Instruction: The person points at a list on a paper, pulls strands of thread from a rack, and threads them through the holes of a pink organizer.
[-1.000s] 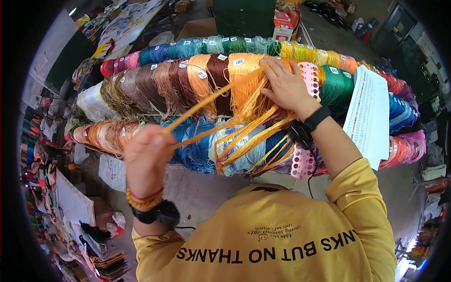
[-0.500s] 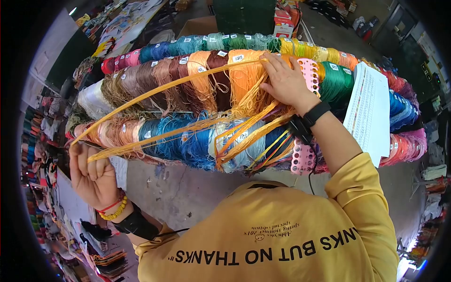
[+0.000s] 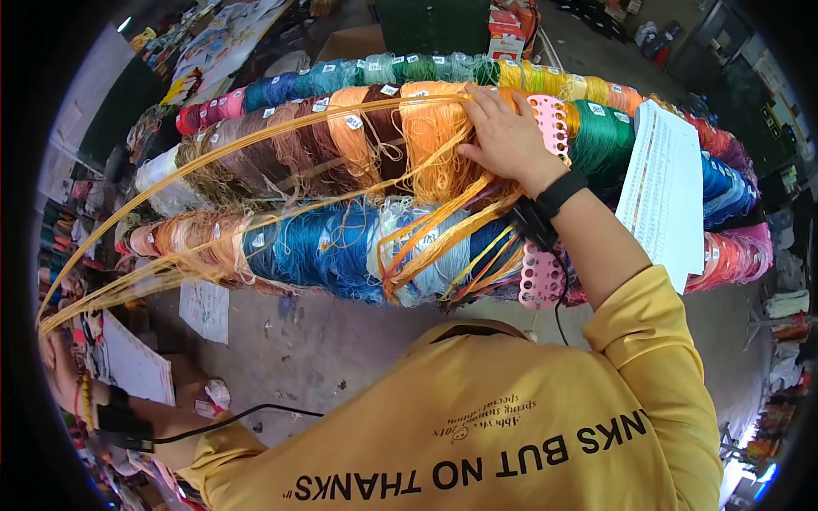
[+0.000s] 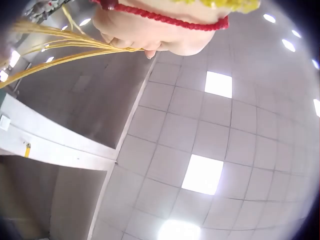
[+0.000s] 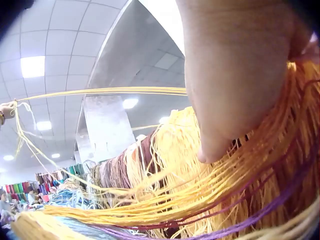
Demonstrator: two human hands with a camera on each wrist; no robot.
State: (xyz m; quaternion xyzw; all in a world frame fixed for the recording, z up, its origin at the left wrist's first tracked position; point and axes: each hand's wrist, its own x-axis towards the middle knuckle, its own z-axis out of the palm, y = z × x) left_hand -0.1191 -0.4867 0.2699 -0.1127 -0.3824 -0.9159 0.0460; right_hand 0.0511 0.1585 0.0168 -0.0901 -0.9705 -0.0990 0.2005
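Long yellow-orange strands (image 3: pixel 230 146) run in a loop from the orange skein (image 3: pixel 433 145) out to the far left. At that end my left hand (image 3: pixel 61 368) grips them; in the left wrist view the strands (image 4: pixel 75 46) enter the curled fingers of the left hand (image 4: pixel 150 30). My right hand (image 3: pixel 509 140) lies over the top of the orange skein beside a pink holed strip (image 3: pixel 550 123), its fingers spread forward. In the right wrist view, the right hand (image 5: pixel 235 75) covers part of the strands, and its fingertips are hidden.
Rows of labelled skeins in many colours, such as blue (image 3: pixel 328 247) and green (image 3: pixel 601 140), surround the hands. A printed sheet (image 3: pixel 665 187) lies on the right. A black cable (image 3: pixel 247 410) trails from the left wrist. Red and white boxes (image 3: pixel 506 38) stand behind.
My left hand has moved far out to the left and down, and the strands now stretch longer across the skeins. My right hand has stayed on the orange skein.
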